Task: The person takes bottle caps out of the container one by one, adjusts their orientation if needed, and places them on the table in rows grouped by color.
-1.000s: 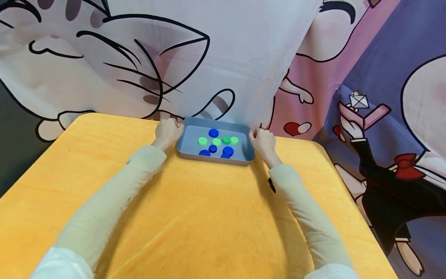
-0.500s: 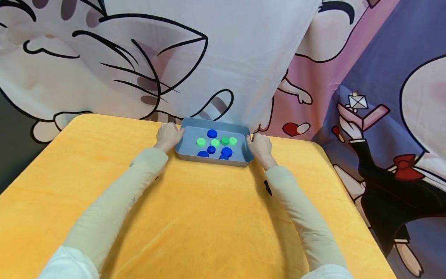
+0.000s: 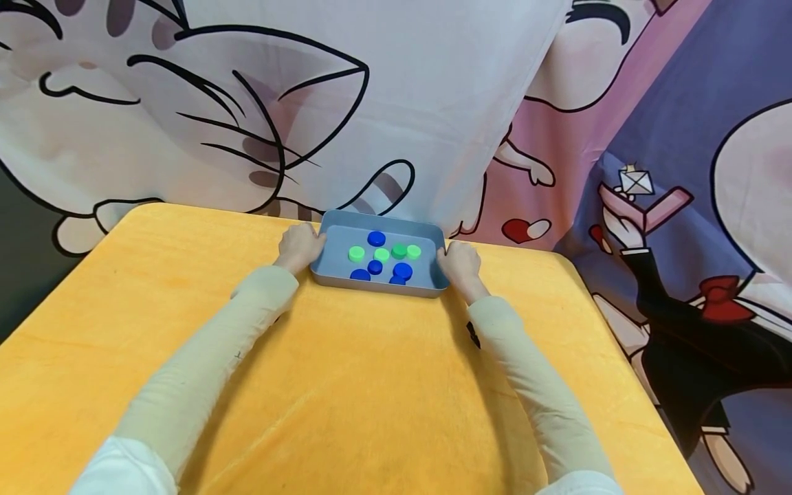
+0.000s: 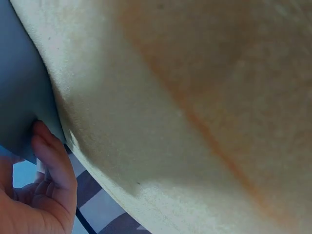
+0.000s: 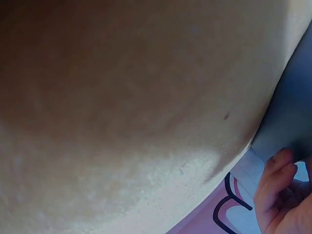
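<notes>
The left hand (image 3: 300, 246) grips one short end of the grey tray (image 3: 334, 237), and the right hand (image 3: 459, 262) grips the opposite end, so the tray sits between them. Each thumb lies at the rim while curled fingers meet the outer wall, as the wrist views show; pinching both ends probably keeps it level and steady. Inside, between the hands, blue discs (image 3: 403, 270) and green discs (image 3: 356, 254) lie loose, which likely explains the even hold: a tilt could slide them. The near wall partly hides the front discs. Under the forearms spreads a yellow cloth (image 3: 371, 378); whether the tray fully rests on it, I cannot tell.
</notes>
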Demonstrator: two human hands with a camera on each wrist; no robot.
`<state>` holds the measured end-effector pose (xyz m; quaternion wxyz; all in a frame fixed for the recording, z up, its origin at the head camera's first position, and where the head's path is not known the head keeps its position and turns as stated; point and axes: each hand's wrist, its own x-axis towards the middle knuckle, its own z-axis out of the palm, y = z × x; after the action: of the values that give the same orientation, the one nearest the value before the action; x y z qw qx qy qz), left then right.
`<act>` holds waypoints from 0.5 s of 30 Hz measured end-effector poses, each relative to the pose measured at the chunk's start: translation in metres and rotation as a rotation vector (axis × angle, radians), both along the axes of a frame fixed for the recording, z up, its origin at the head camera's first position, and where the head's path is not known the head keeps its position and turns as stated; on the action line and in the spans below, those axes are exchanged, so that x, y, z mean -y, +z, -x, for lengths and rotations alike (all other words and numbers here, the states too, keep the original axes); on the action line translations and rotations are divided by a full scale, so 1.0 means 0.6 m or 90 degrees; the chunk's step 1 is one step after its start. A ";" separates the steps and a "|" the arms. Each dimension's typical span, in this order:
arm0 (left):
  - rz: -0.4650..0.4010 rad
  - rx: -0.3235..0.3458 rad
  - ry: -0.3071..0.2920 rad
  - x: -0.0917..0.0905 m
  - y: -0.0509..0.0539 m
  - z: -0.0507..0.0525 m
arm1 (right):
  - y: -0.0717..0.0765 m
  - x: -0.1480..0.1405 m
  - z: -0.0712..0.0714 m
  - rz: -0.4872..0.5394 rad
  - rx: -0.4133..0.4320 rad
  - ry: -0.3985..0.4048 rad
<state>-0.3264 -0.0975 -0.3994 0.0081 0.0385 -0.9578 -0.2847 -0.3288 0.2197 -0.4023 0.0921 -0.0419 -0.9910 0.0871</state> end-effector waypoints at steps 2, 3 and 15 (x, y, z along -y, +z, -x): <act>0.012 0.005 -0.011 0.000 -0.002 0.002 | 0.000 0.001 -0.001 -0.003 0.016 -0.004; 0.021 0.006 -0.017 0.000 -0.003 0.002 | 0.000 0.001 0.000 -0.006 0.022 -0.005; 0.047 0.032 -0.048 -0.001 -0.015 0.006 | -0.004 0.003 0.001 0.017 0.079 -0.007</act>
<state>-0.3301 -0.0969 -0.4081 -0.0250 0.0093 -0.9684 -0.2480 -0.3296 0.2178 -0.4047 0.0304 -0.0537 -0.9934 0.0967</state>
